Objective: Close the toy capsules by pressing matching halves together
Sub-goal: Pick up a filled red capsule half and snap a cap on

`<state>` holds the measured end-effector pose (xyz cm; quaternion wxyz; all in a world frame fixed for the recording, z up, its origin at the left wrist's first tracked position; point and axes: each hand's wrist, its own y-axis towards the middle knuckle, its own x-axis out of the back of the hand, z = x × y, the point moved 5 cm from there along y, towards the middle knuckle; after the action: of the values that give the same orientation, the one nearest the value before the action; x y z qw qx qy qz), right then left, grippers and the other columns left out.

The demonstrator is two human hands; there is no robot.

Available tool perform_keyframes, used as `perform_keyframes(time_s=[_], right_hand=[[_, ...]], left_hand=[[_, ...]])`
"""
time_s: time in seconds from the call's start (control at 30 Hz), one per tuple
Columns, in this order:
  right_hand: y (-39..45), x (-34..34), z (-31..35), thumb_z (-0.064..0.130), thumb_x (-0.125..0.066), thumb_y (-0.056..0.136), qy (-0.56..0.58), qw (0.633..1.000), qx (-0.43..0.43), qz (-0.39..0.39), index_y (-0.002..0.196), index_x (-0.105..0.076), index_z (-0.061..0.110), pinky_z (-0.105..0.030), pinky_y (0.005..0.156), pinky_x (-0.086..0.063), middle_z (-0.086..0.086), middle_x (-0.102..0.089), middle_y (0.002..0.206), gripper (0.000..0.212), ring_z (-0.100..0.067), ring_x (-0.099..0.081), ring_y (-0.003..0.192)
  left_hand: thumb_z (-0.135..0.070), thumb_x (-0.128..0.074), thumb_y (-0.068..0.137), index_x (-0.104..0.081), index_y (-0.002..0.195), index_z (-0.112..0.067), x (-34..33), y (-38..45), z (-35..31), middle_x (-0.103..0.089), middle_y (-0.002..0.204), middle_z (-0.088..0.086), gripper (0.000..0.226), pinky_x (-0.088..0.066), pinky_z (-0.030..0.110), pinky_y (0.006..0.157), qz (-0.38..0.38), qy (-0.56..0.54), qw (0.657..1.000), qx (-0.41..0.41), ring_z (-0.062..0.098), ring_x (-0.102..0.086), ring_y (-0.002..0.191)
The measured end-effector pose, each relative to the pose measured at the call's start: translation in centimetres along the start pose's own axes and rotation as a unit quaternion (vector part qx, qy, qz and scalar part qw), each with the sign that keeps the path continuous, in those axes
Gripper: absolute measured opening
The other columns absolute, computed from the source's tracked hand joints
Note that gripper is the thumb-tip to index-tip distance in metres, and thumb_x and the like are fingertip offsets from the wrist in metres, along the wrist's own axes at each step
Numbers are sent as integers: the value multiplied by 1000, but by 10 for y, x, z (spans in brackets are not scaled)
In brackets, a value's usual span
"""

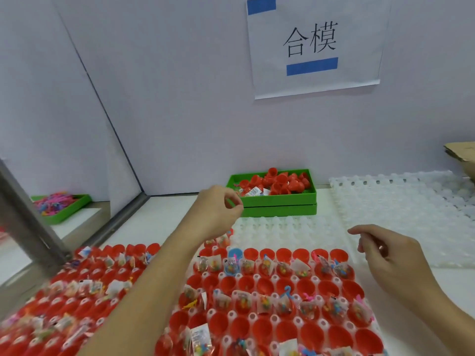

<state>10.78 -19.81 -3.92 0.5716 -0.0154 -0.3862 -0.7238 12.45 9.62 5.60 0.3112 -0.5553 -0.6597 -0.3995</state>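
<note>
Rows of open red capsule halves (267, 286) stand in a white holder tray (280, 235) in front of me; many hold small bagged toys, and one half is blue (234, 253). A green tray (280, 199) at the back holds a heap of loose red capsule halves (280, 182). My left hand (218, 209) hovers just left of that green tray, fingers curled with thumb and forefinger close together; nothing shows between them. My right hand (393, 255) floats over the holder's right edge, fingers loosely bent and empty.
A second batch of red halves with toys (84, 283) lies at the left. Empty white holder trays (403, 201) are stacked at the right. A green tray of colourful toys (60, 204) sits far left behind a metal post (28, 211). A cardboard box corner (462, 155) shows far right.
</note>
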Motion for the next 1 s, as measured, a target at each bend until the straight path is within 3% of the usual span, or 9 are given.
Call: perform_keyframes(time_s=[0.07,0.17,0.27,0.37,0.47,0.6,0.7,0.9,1.0], right_hand=[[-1,0,-1,-8,-56,91,8,1000,-4,0,93,-72,17,-11,56,-43,2,-65,65,30,-9,-62,72],[0,-1,-1,-7,-56,91,10,1000,-1,-9,90,-72,22,-16,59,-46,2,-65,65,33,-9,-62,72],[-2,-5,-2,-4,-56,91,8,1000,2,-8,85,-67,40,-16,58,-46,5,-64,64,46,-8,-62,70],[-6,-9,-7,2,-54,92,11,1000,-19,-8,82,-66,49,-18,56,-46,10,-66,75,50,-9,-63,68],[-8,-10,-11,5,-54,92,-3,1000,-30,-10,88,-65,53,-17,50,-45,14,-66,81,50,-9,-63,65],[-7,-7,-11,4,-55,91,-10,999,-31,-4,86,-64,55,-19,50,-46,15,-66,81,52,-8,-64,66],[-5,-4,-7,3,-56,90,-5,999,-32,4,85,-65,54,-19,54,-48,15,-67,79,52,-8,-64,67],[-3,-1,-6,-2,-58,89,8,999,-35,12,85,-66,53,-15,55,-48,15,-67,77,56,-7,-65,66],[-2,2,-9,-2,-58,90,7,999,-44,6,84,-68,48,-11,53,-46,16,-68,76,51,-6,-65,67]], left_hand=[[-26,-60,94,-71,95,-17,12,3,23,-62,78,-6,14,-44,20,55,-2,93,995,38,9,-60,64],[-28,-61,93,-72,93,-15,18,0,54,-67,94,0,17,-53,32,70,-7,196,978,66,16,-63,76],[-27,-61,94,-69,102,-19,4,1,71,-61,102,0,14,-53,29,70,42,155,986,50,12,-61,74],[-27,-63,92,-64,116,-22,-15,9,74,-58,102,-3,24,-39,14,59,78,93,993,0,4,-53,74],[-25,-58,95,-61,124,-17,-29,22,71,-57,111,-1,30,-41,16,71,89,82,992,-22,8,-54,87],[-12,-45,102,-69,115,-7,-37,42,68,-65,120,9,27,-52,31,84,112,85,990,-4,26,-64,105],[-3,-52,98,-74,106,-8,-39,53,63,-67,117,10,23,-50,26,78,124,102,987,-20,23,-66,99],[-1,-66,90,-75,104,-5,-49,66,57,-72,112,10,18,-56,32,88,181,175,966,-50,21,-67,97],[-3,-69,89,-76,104,-7,-50,67,57,-69,116,9,17,-53,27,80,178,193,963,-61,22,-65,98]])
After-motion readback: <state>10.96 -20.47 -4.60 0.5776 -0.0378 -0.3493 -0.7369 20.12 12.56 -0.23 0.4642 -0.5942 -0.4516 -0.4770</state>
